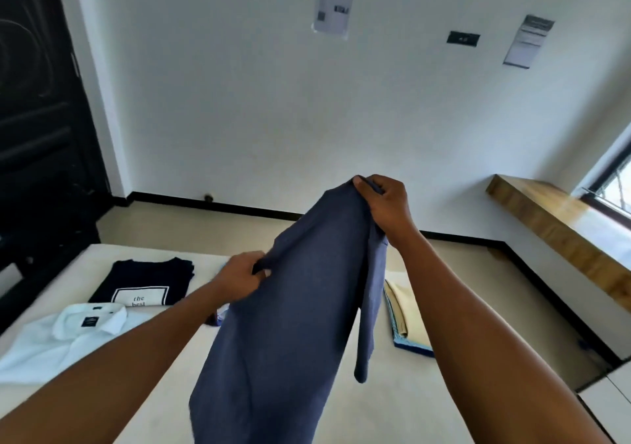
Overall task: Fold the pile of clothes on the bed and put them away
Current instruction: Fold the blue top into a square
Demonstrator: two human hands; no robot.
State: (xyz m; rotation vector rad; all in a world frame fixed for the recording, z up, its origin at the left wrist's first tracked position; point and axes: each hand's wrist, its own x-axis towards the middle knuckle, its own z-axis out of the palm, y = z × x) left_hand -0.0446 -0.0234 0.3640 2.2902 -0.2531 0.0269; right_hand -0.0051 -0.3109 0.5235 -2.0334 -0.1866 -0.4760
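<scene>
The person is in the middle of folding. Both hands hold up a blue piece of clothing (300, 307) in the air over the bed (392, 409). I cannot tell if it is a shirt or pants.

The right hand (384, 204) is up high. Its fingers and thumb pinch the top edge of the cloth. The left hand (240, 278) is lower and to the side. Its fingers curl round the side edge. The cloth hangs down long and loose between them, and a thin part dangles on the right side.

I think this step is getting the cloth straight. Next, it needs to lie flat on the bed, or be folded in half in the air. For that, the two hands should bring the edges together so they match, and the dangling part should be tucked in.

Some clothes look done. A folded dark T-shirt (143, 281) with a white box print lies on the far left of the bed. A white shirt (51, 344) with a collar lies just in front of it. A small folded stack (406, 320) of cream and light blue things sits on the right side of the bed.

No basket or open drawer shows. A white piece of furniture (611, 402) peeks in at the bottom right, and I cannot tell what is in it. So nothing seems to be put away yet.
</scene>
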